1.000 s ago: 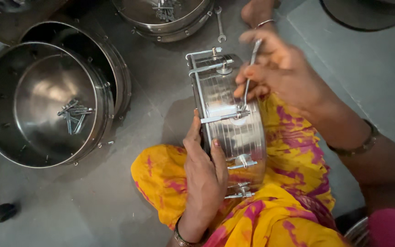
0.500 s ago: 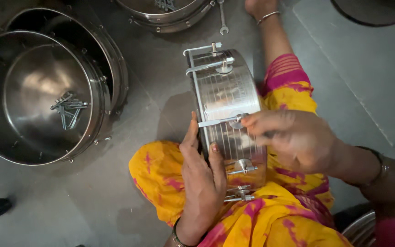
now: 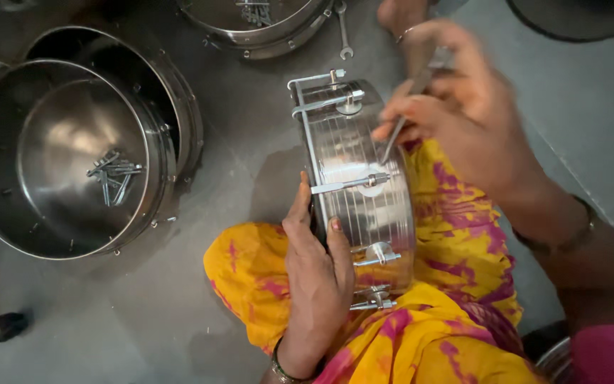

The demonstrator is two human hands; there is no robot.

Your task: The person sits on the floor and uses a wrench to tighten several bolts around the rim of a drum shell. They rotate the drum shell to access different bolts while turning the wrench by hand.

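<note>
On the floor at the left, a steel basin (image 3: pixel 65 153) holds loose bolts (image 3: pixel 111 176). The left hand (image 3: pixel 318 274) clasps the rim of the metal drum shell (image 3: pixel 360 188), which stands on edge across the person's lap, its long side running away from them. The right hand (image 3: pixel 463 117) pinches a thin tool (image 3: pixel 410 96) above it. If the left-hand grip slackens, the shell could roll off the lap

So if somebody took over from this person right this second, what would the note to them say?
Left hand: grips the rim of the metal drum shell, which lies on its side across the lap.
Right hand: holds a thin metal tool over the shell, blurred.
Done: several tension rods sit along the shell.
Left: cannot tell how many need tightening. Loose bolts lie in the steel shell on the floor.
</note>
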